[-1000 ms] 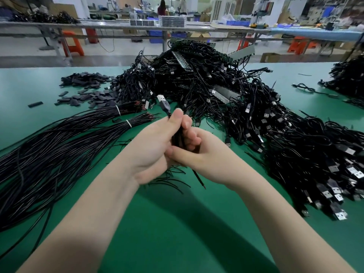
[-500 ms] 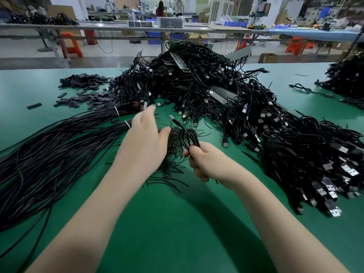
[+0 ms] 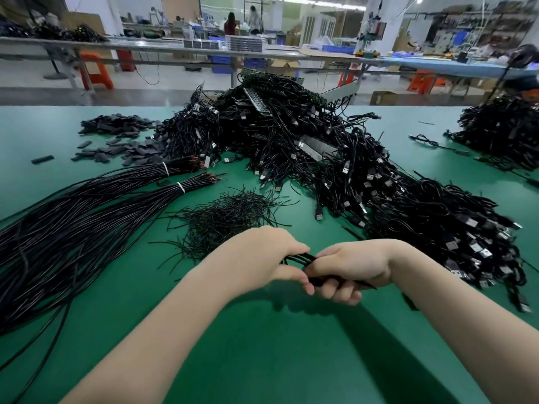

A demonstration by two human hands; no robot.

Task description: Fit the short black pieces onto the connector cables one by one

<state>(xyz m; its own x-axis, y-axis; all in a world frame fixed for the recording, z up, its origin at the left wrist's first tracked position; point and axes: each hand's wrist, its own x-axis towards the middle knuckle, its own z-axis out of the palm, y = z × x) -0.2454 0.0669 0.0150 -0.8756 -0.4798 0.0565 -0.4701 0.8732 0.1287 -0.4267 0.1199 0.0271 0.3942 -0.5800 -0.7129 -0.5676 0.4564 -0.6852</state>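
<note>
My left hand [image 3: 262, 255] and my right hand [image 3: 347, 269] meet above the green table [image 3: 262, 345], both gripping one coiled black connector cable [image 3: 300, 259]. The cable's strands show between the two hands; its plug is hidden. A short dark tip sticks out right of my right hand. Flat short black pieces [image 3: 122, 141] lie in a heap at the far left. A big tangle of connector cables [image 3: 335, 170] fills the middle and right.
Two tied bundles of long black wires [image 3: 87, 211] spread over the left side. A small pile of thin black ties [image 3: 227, 214] lies just beyond my hands. Another cable heap [image 3: 507, 132] sits far right. Workbenches and people stand in the background.
Both hands pulled back toward me from the tie pile. My left hand, open over the ties half a second ago, now grips the cable together with my right hand.
</note>
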